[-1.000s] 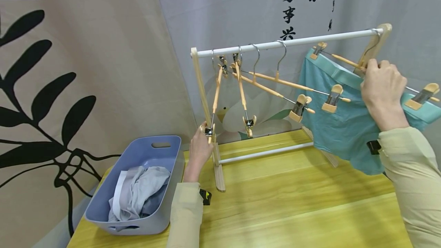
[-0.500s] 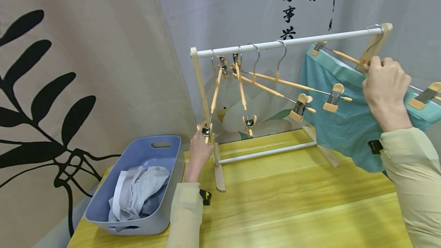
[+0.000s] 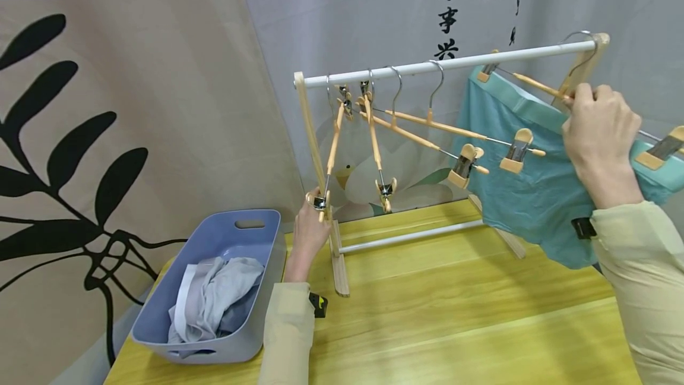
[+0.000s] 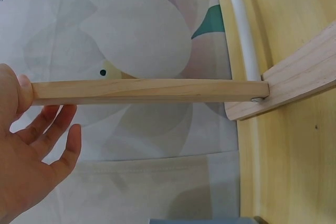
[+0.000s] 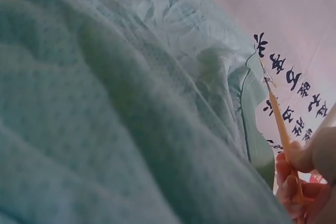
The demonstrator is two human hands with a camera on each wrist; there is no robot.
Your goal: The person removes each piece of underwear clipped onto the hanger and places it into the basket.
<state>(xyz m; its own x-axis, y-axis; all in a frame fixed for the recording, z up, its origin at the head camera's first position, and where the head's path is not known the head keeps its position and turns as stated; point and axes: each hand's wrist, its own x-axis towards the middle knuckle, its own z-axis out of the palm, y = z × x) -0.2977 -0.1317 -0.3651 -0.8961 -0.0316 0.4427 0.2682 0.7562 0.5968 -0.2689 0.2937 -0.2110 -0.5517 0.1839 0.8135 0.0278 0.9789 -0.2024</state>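
Observation:
In the head view, my right hand (image 3: 601, 141) grips the middle of a wooden clip hanger (image 3: 537, 85) at the rack's right end. Teal underpants (image 3: 534, 189) hang from its clips. The hanger's metal hook (image 3: 583, 37) shows at the white rail (image 3: 481, 60), its top a little above it; whether it bears on the rail cannot be told. The right wrist view shows thumb and fingers pinching the hanger bar (image 5: 280, 116) beside the teal cloth (image 5: 131, 103). My left hand (image 3: 310, 227) holds the rack's left wooden post (image 4: 157, 91), thumb and fingertips on either side.
Several bare clip hangers (image 3: 446, 129) hang on the rail's left half. A blue-grey basket (image 3: 269, 290) with grey and white garments (image 3: 219, 296) stands left of the rack on the wooden table (image 3: 454, 325). A printed curtain (image 3: 363, 10) hangs behind.
The hook at the right end has risen slightly relative to the rail. My right hand has shifted a little right with the hanger. The left hand stays on the post.

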